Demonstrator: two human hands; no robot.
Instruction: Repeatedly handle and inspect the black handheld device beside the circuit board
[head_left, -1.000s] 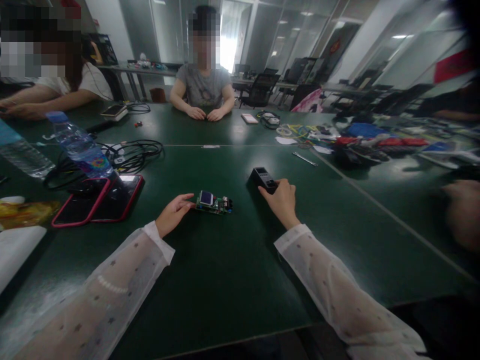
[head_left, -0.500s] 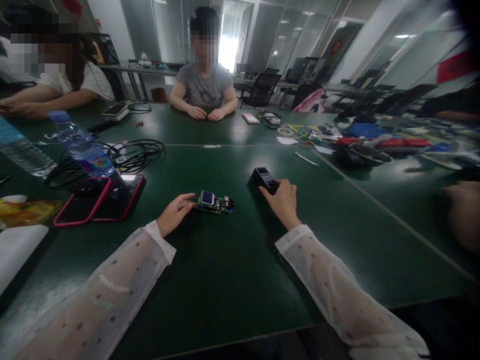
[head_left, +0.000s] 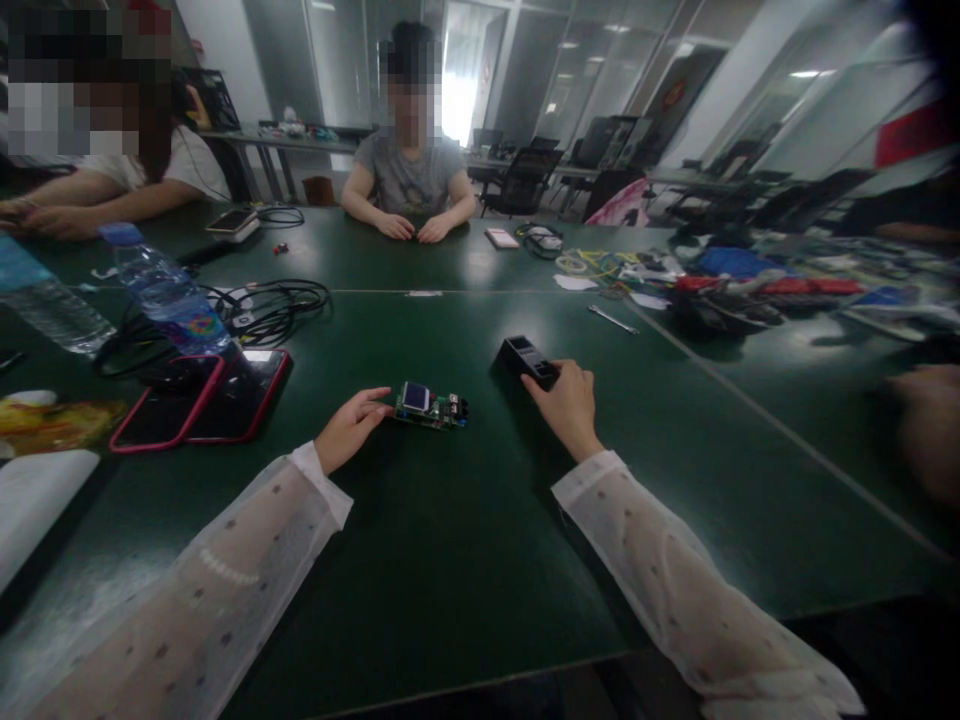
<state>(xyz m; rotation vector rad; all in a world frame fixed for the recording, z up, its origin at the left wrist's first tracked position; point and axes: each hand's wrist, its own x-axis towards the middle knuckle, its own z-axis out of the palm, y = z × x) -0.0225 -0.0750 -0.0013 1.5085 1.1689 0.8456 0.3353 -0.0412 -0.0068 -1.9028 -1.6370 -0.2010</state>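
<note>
A green circuit board (head_left: 431, 407) with a small screen lies on the table in front of me. Fingers and thumb of my left hand (head_left: 352, 425) pinch its left end. To the right, a black plastic case (head_left: 519, 352) with cut-out openings on its upper face is tilted at an angle. My right hand (head_left: 566, 400) is closed around the case's near end, thumb on the left side and fingers on the right. The board and the case are apart from each other. Whether the case touches the table is hard to tell.
Two phones with red edges (head_left: 247, 400), water bottles (head_left: 161, 290) and black cables (head_left: 285, 300) are at left. A wrench (head_left: 613, 320) lies beyond the case, near a cluttered heap (head_left: 750, 285) at right. A person (head_left: 411, 175) sits opposite; another person's hand blurs at the right edge.
</note>
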